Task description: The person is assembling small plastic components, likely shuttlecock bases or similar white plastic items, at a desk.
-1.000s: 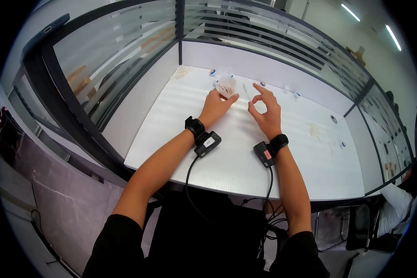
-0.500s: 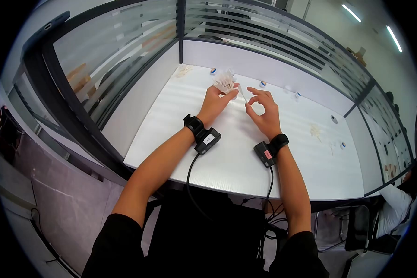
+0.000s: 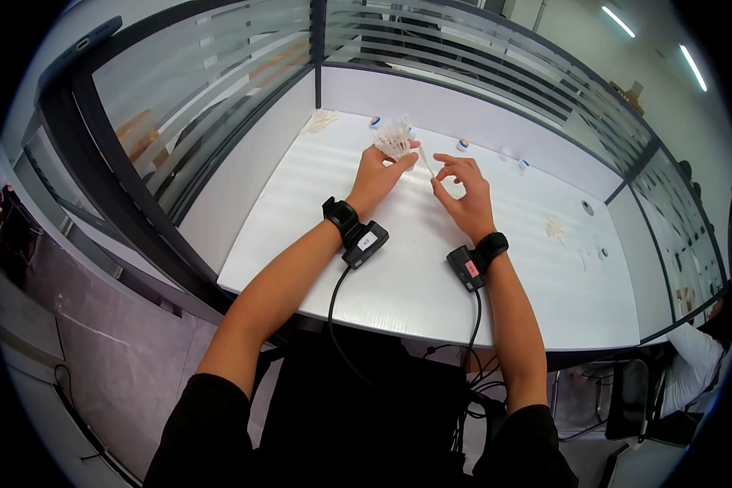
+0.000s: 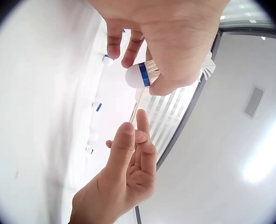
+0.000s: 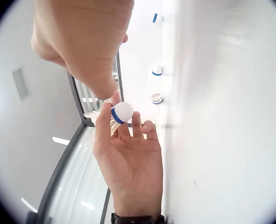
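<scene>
My left hand [image 3: 376, 175] grips a feathered shuttlecock [image 3: 393, 140] by its quills, feathers fanning toward the back of the desk. Its round white cork with a blue band [image 4: 137, 76] shows beyond the thumb in the left wrist view. Between thumb and forefinger, my right hand [image 3: 468, 199] pinches a thin pale feather [image 3: 425, 163]. The feather's far end comes right up to the shuttlecock's banded cork in the left wrist view. In the right wrist view, my right hand [image 5: 82, 46] hides the feather, and the left palm [image 5: 135, 163] faces the camera.
Several banded shuttlecock corks stand on the white desk [image 3: 366, 285], one at the back [image 3: 463, 145] and one at the right [image 3: 603, 254]. Loose feathers lie in the back left corner [image 3: 321, 121] and at the right [image 3: 554, 230]. Low partitions with striped glass enclose the desk.
The left hand has lifted and turned the shuttlecock slightly. My right hand has shifted a little left, bringing the pinched feather close beside it; over the last half second both hands are nearly still.
</scene>
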Demonstrator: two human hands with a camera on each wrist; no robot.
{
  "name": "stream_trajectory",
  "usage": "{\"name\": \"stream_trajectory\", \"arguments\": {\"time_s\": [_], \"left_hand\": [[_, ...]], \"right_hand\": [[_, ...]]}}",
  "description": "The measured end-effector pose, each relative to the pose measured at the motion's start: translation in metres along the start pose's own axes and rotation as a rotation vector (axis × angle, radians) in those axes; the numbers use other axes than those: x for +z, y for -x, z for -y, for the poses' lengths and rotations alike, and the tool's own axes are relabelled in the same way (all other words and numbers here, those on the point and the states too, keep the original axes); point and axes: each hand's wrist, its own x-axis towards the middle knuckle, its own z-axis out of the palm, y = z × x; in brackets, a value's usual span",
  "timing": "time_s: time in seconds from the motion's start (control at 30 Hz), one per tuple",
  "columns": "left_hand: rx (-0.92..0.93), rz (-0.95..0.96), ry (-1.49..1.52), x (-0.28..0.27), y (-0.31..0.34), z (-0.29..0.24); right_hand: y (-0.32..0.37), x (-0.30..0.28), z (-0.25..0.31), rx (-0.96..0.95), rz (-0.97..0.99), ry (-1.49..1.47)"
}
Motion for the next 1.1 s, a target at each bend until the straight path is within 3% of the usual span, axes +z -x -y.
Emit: {"name": "stream_trajectory", "arguments": {"time_s": [0.27,0.5,0.8,1.0,1.1], "left_hand": [[0.061,-0.025,-0.01,0.0,-0.003,0.008],[-0.004,0.03,-0.02,0.002,0.002,-0.001],[-0.042,0.105,-0.052,0.003,0.002,-0.004],[-0.046,0.154,-0.013,0.008,0.008,-0.013],[-0.045,0.177,-0.033,0.009,0.009,-0.016]], "right_hand": [[0.002,0.002,-0.009,0.089,-0.054,0.054],[0.007,0.007,-0.028,0.26,-0.23,0.067],[0.012,0.009,-0.035,0.407,-0.222,0.066],[0.008,0.007,-0.019,0.617,-0.155,-0.009],[0.008,0.007,-0.017,0.611,-0.186,-0.008]]}}
